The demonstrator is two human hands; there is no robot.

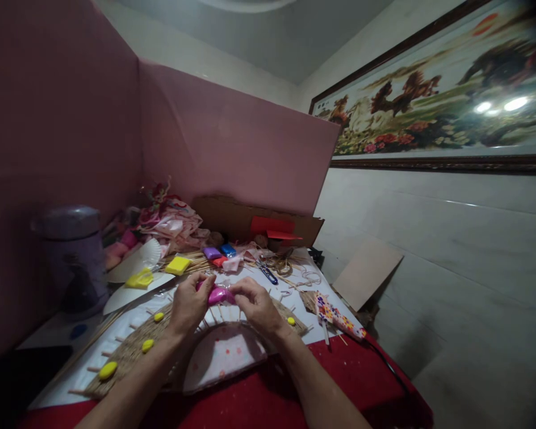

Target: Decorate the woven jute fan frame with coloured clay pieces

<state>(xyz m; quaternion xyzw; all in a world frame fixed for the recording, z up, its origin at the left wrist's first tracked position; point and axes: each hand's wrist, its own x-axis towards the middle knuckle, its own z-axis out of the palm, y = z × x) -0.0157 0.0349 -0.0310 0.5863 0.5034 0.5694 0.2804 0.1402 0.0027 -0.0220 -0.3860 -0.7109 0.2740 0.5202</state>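
A magenta packet in clear wrapping (220,295) is held up between both hands over the table. The fingers of my left hand (191,304) close on its left end, and my right hand (255,305) pinches the wrapping at its right end. Below them lies a brown woven arc (131,351) with short sticks poking from its outer edge and yellow round pieces (147,345) on it. Inside the arc is a pale half-round panel with small reddish marks (226,353). My forearms cover part of the arc.
Yellow (177,265), purple (212,253) and blue packets (228,250) lie behind the hands, near scissors (268,274). A flowered glue gun (339,316) rests at right. A purple container (75,262) stands at left, beside pink cloth (174,220). Cardboard (223,217) stands behind.
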